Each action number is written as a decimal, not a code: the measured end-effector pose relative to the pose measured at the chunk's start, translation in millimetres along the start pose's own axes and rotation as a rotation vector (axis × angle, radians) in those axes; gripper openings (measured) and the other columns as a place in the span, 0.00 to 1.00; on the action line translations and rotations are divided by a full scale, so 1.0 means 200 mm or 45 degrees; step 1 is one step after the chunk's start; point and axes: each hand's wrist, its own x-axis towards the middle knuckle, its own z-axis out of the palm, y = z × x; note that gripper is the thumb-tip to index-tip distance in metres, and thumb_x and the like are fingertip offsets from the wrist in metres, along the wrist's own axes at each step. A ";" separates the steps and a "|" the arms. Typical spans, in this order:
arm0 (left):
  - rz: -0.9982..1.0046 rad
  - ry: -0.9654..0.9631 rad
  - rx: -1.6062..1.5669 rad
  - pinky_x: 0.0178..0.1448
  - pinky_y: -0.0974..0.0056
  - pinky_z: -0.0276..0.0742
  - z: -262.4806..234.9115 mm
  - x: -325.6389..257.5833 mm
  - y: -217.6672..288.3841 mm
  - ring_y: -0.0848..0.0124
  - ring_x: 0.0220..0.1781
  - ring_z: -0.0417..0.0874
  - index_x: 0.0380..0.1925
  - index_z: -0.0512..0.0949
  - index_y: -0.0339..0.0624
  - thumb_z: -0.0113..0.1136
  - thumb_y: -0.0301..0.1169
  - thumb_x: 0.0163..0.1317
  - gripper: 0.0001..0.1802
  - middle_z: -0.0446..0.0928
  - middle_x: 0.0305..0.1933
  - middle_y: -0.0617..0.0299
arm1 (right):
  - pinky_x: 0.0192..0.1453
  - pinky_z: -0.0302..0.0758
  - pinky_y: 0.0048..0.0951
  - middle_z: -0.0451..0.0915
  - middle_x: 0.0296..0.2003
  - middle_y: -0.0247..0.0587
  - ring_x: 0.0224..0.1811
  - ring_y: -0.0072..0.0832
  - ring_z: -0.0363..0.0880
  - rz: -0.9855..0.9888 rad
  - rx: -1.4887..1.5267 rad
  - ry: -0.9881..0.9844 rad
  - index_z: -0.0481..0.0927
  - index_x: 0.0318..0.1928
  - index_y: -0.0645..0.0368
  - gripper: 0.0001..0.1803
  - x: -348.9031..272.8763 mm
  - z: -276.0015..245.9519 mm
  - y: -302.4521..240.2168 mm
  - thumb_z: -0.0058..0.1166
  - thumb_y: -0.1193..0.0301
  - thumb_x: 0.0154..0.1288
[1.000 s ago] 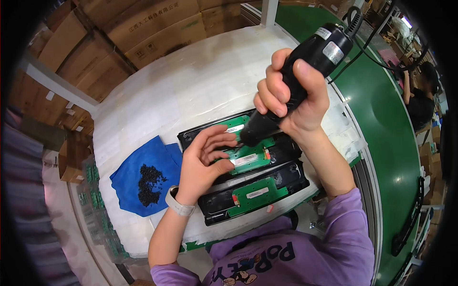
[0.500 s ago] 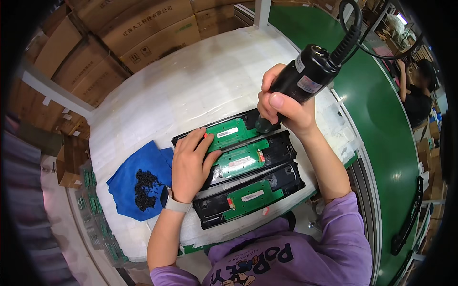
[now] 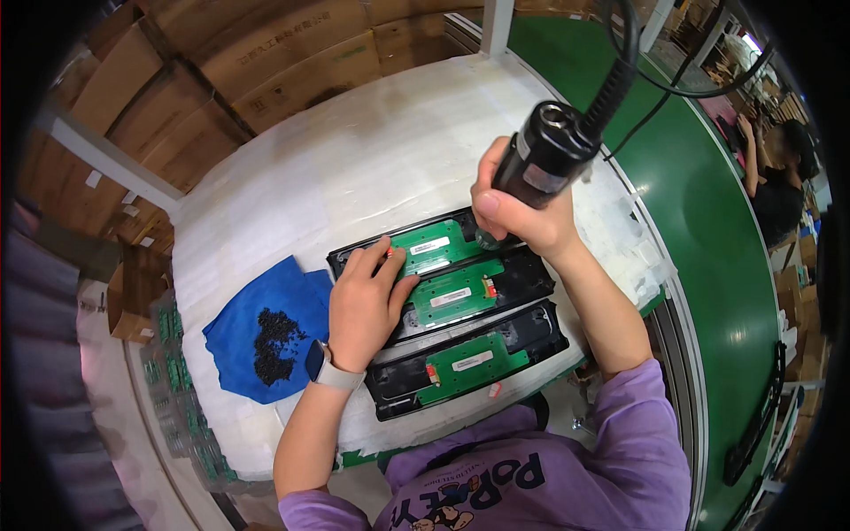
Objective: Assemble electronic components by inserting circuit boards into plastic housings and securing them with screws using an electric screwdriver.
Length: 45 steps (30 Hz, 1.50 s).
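Observation:
Three black plastic housings lie side by side, each carrying a green circuit board: the far board point(image 3: 434, 247), the middle board point(image 3: 453, 296) and the near board point(image 3: 472, 361). My right hand point(image 3: 542, 223) grips a black electric screwdriver point(image 3: 542, 159) tilted over the far housing. Its nose meets the right end of the far board; the bit and any screw are hidden. My left hand point(image 3: 363, 305) rests across the left ends of the far and middle housings, fingers apart, fingertips by the far board's red-and-white connector. Beside it, small black screws point(image 3: 274, 347) lie heaped on a blue cloth point(image 3: 232, 336).
A white sheet covers the worktable point(image 3: 372, 142). Cardboard boxes point(image 3: 301, 71) stand behind it, and a green surface point(image 3: 708, 292) runs along the right. The screwdriver's cable point(image 3: 611, 88) rises at upper right. Stacked circuit boards point(image 3: 173, 380) sit at the left; another person point(image 3: 779, 177) is far right.
The screwdriver and my right hand have come down a little and toward the left, and the tool stands more upright. My left hand keeps its place on the housings. The view has shifted slightly.

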 end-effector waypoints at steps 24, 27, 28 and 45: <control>-0.597 0.192 0.499 0.31 0.58 0.70 -0.44 -0.50 -0.28 0.54 0.28 0.75 0.26 0.76 0.36 0.58 0.24 0.52 0.03 0.72 0.26 0.53 | 0.23 0.64 0.22 0.63 0.14 0.28 0.12 0.18 0.62 -0.219 0.298 -0.213 0.63 0.38 0.61 0.22 -0.08 0.02 -0.04 0.55 0.59 0.53; -0.543 0.327 0.542 0.30 0.57 0.69 -0.45 -0.48 -0.28 0.53 0.27 0.74 0.25 0.74 0.35 0.56 0.22 0.53 0.02 0.72 0.25 0.51 | 0.16 0.59 0.20 0.64 0.14 0.32 0.11 0.18 0.60 -0.206 0.438 -0.138 0.63 0.36 0.63 0.21 -0.07 0.06 -0.02 0.58 0.65 0.50; -0.527 0.390 0.485 0.30 0.58 0.69 -0.45 -0.48 -0.29 0.53 0.27 0.74 0.25 0.74 0.34 0.55 0.22 0.54 0.02 0.73 0.26 0.50 | 0.16 0.59 0.20 0.64 0.14 0.32 0.11 0.18 0.61 -0.207 0.436 -0.133 0.63 0.36 0.63 0.21 -0.07 0.06 -0.02 0.58 0.65 0.50; -0.702 -0.362 -1.543 0.35 0.74 0.74 -0.13 -0.11 0.08 0.77 0.27 0.77 0.33 0.76 0.30 0.52 0.23 0.61 0.06 0.78 0.29 0.59 | 0.30 0.69 0.30 0.67 0.19 0.31 0.14 0.21 0.65 -0.411 1.014 -0.202 0.66 0.46 0.62 0.23 -0.08 0.02 -0.12 0.41 0.54 0.64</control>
